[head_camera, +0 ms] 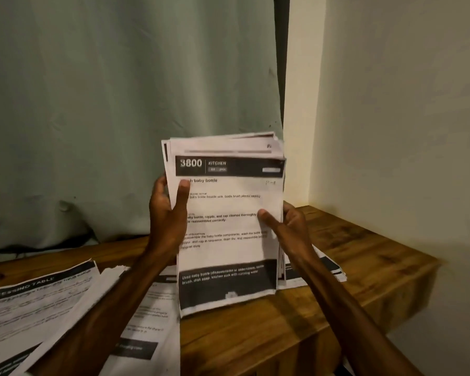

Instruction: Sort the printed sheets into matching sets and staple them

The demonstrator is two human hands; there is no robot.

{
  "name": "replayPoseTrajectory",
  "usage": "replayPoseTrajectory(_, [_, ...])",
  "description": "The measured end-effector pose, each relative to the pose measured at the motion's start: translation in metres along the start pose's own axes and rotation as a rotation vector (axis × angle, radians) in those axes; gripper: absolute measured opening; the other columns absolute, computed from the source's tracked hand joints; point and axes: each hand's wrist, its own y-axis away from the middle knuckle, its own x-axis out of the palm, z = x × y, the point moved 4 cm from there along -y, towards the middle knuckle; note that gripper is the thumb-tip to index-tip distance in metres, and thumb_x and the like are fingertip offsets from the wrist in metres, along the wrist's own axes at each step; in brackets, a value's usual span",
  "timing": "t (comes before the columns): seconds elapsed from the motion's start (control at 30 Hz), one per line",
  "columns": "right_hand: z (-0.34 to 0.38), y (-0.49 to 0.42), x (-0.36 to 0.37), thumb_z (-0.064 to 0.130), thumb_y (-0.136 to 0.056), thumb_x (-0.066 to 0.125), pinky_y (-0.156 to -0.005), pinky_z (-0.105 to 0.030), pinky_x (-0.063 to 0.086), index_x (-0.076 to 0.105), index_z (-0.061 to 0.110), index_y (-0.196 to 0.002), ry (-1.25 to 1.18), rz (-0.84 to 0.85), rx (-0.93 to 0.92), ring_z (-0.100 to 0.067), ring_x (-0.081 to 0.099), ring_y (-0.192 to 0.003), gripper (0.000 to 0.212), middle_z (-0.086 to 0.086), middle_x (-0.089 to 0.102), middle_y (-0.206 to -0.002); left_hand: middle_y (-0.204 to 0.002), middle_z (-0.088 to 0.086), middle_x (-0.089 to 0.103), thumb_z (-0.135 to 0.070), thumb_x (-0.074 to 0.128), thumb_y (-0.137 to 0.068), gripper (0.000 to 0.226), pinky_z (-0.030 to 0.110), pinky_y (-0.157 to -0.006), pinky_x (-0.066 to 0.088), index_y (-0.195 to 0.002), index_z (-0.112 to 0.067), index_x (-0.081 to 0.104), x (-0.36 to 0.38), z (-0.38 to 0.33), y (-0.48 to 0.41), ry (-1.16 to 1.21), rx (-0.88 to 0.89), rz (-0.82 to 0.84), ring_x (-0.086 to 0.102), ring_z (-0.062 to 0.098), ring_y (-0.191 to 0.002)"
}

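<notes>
Two bare forearms reach in from the bottom edge, over loose sheets (33,302) spread at the near left of a wooden table (364,253). Between them a stack (228,229) of printed pages stands upright above the table, its front page headed "3800 KITCHEN". The left hand (166,213) grips the stack's left edge, thumb on the front face and fingers behind. The right hand (288,226) holds the right edge the same way. Whether the stack's lower edge touches the wood cannot be told.

The paper looks light and limp, and the pages slip on one another: the top edges already sit uneven and fanned. A hold at mid-height on both long edges should keep the pages square. A one-corner pinch would likely let them droop and slide apart.

More sheets (152,316) lie under the left arm and another pile (323,267) behind the right wrist. A green curtain (120,104) and a pale wall (391,104) close the corner.
</notes>
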Motion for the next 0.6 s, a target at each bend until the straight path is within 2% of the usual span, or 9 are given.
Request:
replayPoseTrajectory(0.07, [0.010, -0.003, -0.002, 0.023, -0.094, 0.070, -0.072, -0.025, 0.061, 0.062, 0.022, -0.116, -0.014, -0.044, -0.060, -0.011, 0.074, -0.092, 0.024, 0.005, 0.074, -0.110, -0.104, -0.007, 0.077, -0.032, 0.057, -0.102, 0.020, 0.034, -0.076, 0.064, -0.118, -0.020, 0.063, 0.011, -0.014, -0.005, -0.026, 0.045, 0.025, 0.075, 0.015, -0.093])
replayPoseTrajectory(0.13, [0.012, -0.001, -0.005, 0.022, -0.094, 0.069, -0.068, -0.022, 0.060, 0.060, 0.019, -0.118, -0.028, -0.086, -0.099, -0.008, 0.074, -0.089, 0.026, 0.006, 0.073, -0.109, -0.100, -0.010, 0.077, -0.032, 0.057, -0.101, 0.013, 0.030, -0.073, 0.063, -0.110, -0.026, 0.064, 0.018, -0.020, -0.003, -0.031, 0.069, 0.045, 0.076, 0.015, -0.091])
replayPoseTrajectory(0.2, [-0.002, 0.007, -0.008, 0.021, -0.094, 0.070, -0.066, -0.019, 0.059, 0.060, 0.017, -0.119, -0.040, -0.116, -0.084, -0.005, 0.073, -0.089, 0.028, 0.007, 0.072, -0.110, -0.101, -0.006, 0.078, -0.034, 0.059, -0.100, 0.020, 0.031, -0.070, 0.063, -0.113, -0.021, 0.064, 0.018, -0.015, 0.006, -0.046, 0.033, 0.065, 0.076, 0.017, -0.090])
replayPoseTrajectory(0.27, [-0.024, 0.018, -0.010, 0.021, -0.092, 0.072, -0.068, -0.023, 0.060, 0.059, 0.017, -0.124, -0.055, -0.125, -0.043, -0.010, 0.074, -0.095, 0.035, 0.005, 0.072, -0.113, -0.099, -0.002, 0.078, -0.035, 0.062, -0.098, 0.026, 0.032, -0.069, 0.064, -0.115, -0.017, 0.064, 0.014, 0.001, 0.019, -0.095, -0.023, 0.087, 0.077, 0.018, -0.087])
replayPoseTrajectory(0.33, [-0.044, 0.027, -0.011, 0.025, -0.089, 0.075, -0.071, -0.028, 0.063, 0.057, 0.018, -0.128, -0.068, -0.153, 0.018, -0.019, 0.073, -0.100, 0.044, 0.001, 0.071, -0.118, -0.095, -0.005, 0.078, -0.037, 0.064, -0.095, 0.021, 0.032, -0.067, 0.064, -0.110, -0.021, 0.064, 0.008, 0.018, 0.033, -0.155, -0.071, 0.102, 0.077, 0.018, -0.085])
replayPoseTrajectory(0.4, [-0.052, 0.030, -0.010, 0.026, -0.089, 0.074, -0.072, -0.029, 0.063, 0.056, 0.017, -0.128, -0.052, -0.172, 0.032, -0.021, 0.071, -0.102, 0.043, -0.002, 0.070, -0.118, -0.095, -0.009, 0.078, -0.037, 0.064, -0.095, 0.017, 0.031, -0.067, 0.064, -0.107, -0.026, 0.064, 0.007, 0.025, 0.041, -0.177, -0.090, 0.123, 0.077, 0.016, -0.085])
replayPoseTrajectory(0.53, [-0.041, 0.022, -0.006, 0.029, -0.091, 0.073, -0.082, -0.040, 0.063, 0.056, 0.015, -0.130, -0.017, -0.170, -0.001, -0.023, 0.071, -0.105, 0.045, -0.004, 0.070, -0.121, -0.093, -0.011, 0.078, -0.030, 0.062, -0.099, 0.009, 0.023, -0.063, 0.059, -0.106, -0.025, 0.064, 0.016, 0.011, 0.038, -0.152, -0.060, 0.116, 0.077, 0.013, -0.084])
replayPoseTrajectory(0.6, [-0.032, 0.017, -0.007, 0.031, -0.090, 0.073, -0.078, -0.035, 0.063, 0.055, 0.015, -0.131, -0.020, -0.174, -0.025, -0.021, 0.071, -0.104, 0.047, -0.003, 0.069, -0.121, -0.095, -0.009, 0.077, -0.029, 0.062, -0.098, 0.012, 0.022, -0.064, 0.060, -0.108, -0.022, 0.064, 0.020, 0.002, 0.033, -0.121, -0.039, 0.079, 0.076, 0.012, -0.085])
